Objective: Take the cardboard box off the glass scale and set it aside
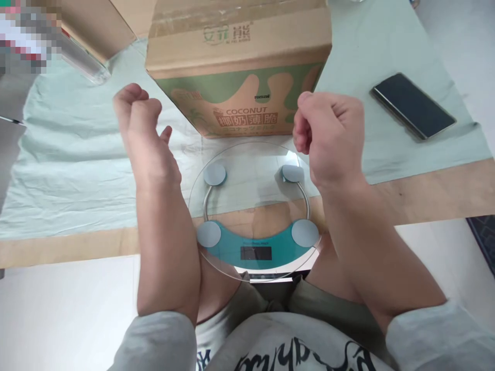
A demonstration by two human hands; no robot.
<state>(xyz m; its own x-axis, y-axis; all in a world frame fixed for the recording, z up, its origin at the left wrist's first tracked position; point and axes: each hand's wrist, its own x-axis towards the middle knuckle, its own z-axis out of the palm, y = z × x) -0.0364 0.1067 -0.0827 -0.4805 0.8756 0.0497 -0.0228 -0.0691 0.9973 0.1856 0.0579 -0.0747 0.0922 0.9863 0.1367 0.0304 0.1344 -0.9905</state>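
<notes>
Flanking scale (pixel 253 206) (rim overhanging): fists (pixel 328 136).

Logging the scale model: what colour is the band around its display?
Teal, a curved band on the clear glass scale, head view.

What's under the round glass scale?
Through the clear glass scale you can see the pale green cloth and the wooden table edge. The teal strip with the display hides what lies beneath it, where the scale juts past the table.
</notes>
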